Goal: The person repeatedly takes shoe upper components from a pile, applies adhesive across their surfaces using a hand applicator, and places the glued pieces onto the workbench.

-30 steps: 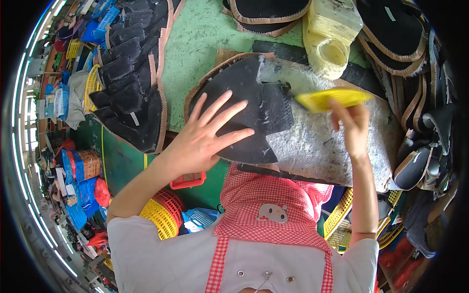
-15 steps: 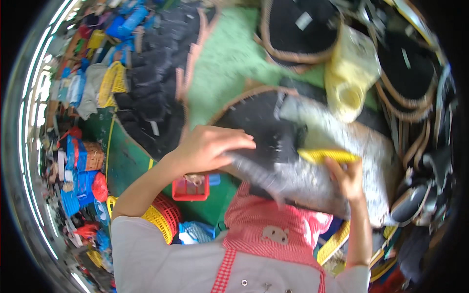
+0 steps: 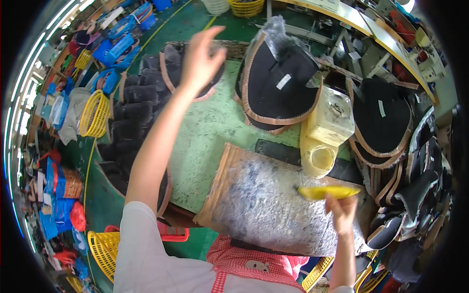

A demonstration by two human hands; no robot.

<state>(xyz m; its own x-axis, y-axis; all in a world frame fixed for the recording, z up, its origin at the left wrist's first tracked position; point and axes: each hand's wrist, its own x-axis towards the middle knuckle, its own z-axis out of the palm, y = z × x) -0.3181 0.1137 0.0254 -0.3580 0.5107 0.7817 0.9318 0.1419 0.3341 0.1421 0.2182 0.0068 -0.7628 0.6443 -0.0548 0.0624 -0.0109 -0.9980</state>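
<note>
Black pieces (image 3: 139, 100), rowed lengthwise left of the board (image 3: 264, 205), are overhung by the nearer, spread left hand (image 3: 202, 61), the tool (image 3: 334, 191) being gripped by the right hand (image 3: 343, 212).

I can see a clear lane of bare green counter (image 3: 195, 151) between the overlapping dark pieces (image 3: 138, 113) on the left and the whitened board (image 3: 264, 200). A cloudy yellow container (image 3: 330, 124) blocks the board's far edge, black stacks (image 3: 278, 93) flanking it.
</note>
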